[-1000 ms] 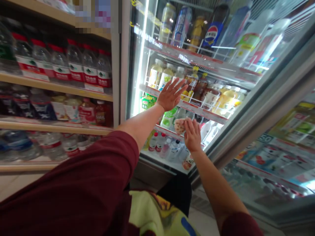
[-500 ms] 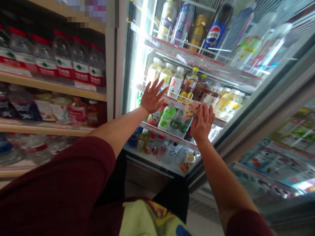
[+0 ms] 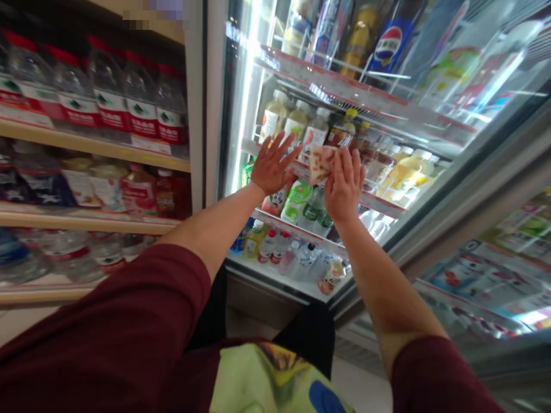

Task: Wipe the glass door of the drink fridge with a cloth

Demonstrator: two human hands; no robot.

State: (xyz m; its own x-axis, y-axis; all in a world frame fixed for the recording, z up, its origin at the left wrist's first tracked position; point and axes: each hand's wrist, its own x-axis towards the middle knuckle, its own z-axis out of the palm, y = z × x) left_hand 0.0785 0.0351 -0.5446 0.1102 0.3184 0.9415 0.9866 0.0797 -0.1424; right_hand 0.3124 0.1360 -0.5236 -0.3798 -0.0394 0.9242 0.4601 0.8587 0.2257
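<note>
I have the left hand (image 3: 272,166) spread wide against the cooler's glass door (image 3: 413,235), while the right hand (image 3: 344,183), set apart from it, lies straight-fingered over a patterned cloth (image 3: 321,163) on the glass, before the bottles (image 3: 297,201), though from here I cannot tell whether it grips.

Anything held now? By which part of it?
Right hand has a patterned cloth, its right side under the fingers; whether pinched or only pressed is hidden. Left hand is spread, nothing visible in it.
</note>
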